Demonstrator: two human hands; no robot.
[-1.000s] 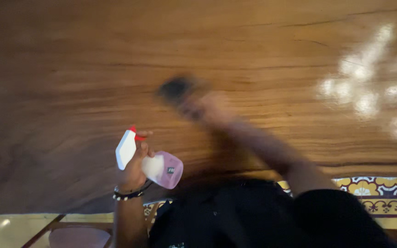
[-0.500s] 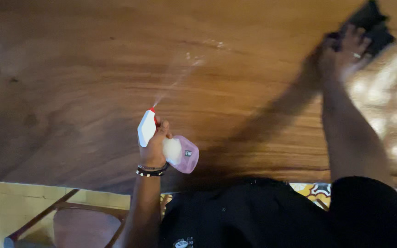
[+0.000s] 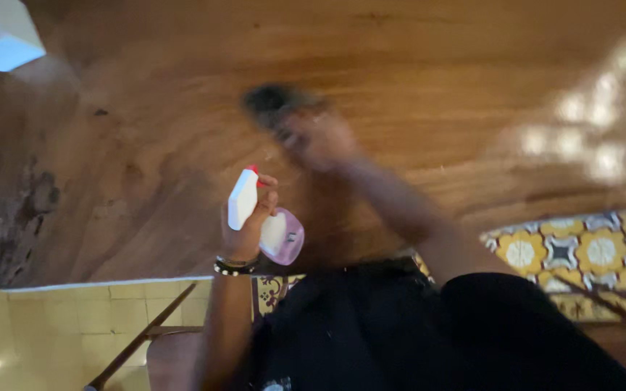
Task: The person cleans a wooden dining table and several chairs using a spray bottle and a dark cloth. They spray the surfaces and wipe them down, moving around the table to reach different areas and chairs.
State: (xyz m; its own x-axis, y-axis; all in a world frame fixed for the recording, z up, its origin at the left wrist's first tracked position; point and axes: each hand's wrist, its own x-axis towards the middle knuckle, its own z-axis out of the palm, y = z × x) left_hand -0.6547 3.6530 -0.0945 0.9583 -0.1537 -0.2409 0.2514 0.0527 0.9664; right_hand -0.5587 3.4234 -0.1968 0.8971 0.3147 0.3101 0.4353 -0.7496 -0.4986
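We see the dark cloth (image 3: 278, 100) pressed flat on the wooden table (image 3: 429, 65), near the middle of the view and just beyond the spray bottle; the right hand (image 3: 316, 137) lies on its near edge. Both cloth and hand are smeared by motion blur, so we cannot tell how the right fingers are set, only that they bear on the cloth. Half a second earlier the same hand and cloth are at the far right of the table, with the arm stretched out; now they are drawn in toward the centre, so we judge a wiping stroke to be sweeping leftward across the surface. The left hand (image 3: 244, 228) holds the spray bottle (image 3: 262, 217) above the near edge of the table, its fingers closed round the neck, with the white head and red nozzle pointing away from the body and the pink body of the bottle tipped toward it. In the earlier picture a fine jet leaves the nozzle; no jet shows now, so we judge the spraying to be paused while the wetted wood is rubbed. A beaded bracelet (image 3: 235, 266) sits on the left wrist. Below the table edge we note pale floor tiles (image 3: 52, 318) at left and patterned yellow tiles (image 3: 581, 250) at right.
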